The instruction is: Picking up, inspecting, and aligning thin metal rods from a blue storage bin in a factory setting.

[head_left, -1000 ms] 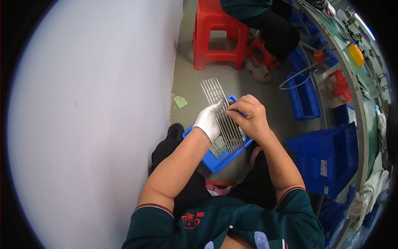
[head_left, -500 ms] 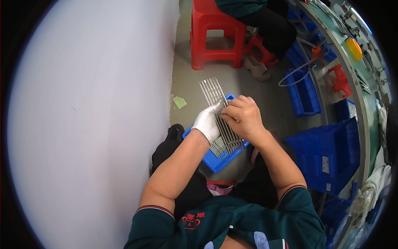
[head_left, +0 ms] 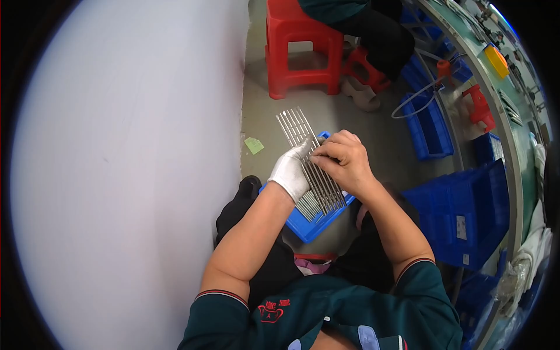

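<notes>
We find a fanned, flat row of slender metal rods [head_left: 328, 184] raised above the blue bin [head_left: 304, 231], slanting so that their lower ends hang over its right-hand side and their upper ends pass beyond its far edge. The left hand [head_left: 289, 174], in a white glove, is closed about the row at mid-length, thumb laid across the top; its other fingers are hidden beneath. The right hand [head_left: 348, 159], bare, has its thumb and forefinger pressed together in a pinch against the row, the remaining fingers curled; we cannot tell whether one rod sits between the tips. Shorter-looking rods [head_left: 307, 206] lie side by side in the bin, along its left edge near the closest corner. The bin sits between the wearer's legs. Beyond it we note a pale green paper scrap [head_left: 254, 146] on the floor and a red plastic stool [head_left: 300, 79]; to the right, stacked blue crates [head_left: 433, 199] stand beside a green-topped workbench [head_left: 527, 169].
</notes>
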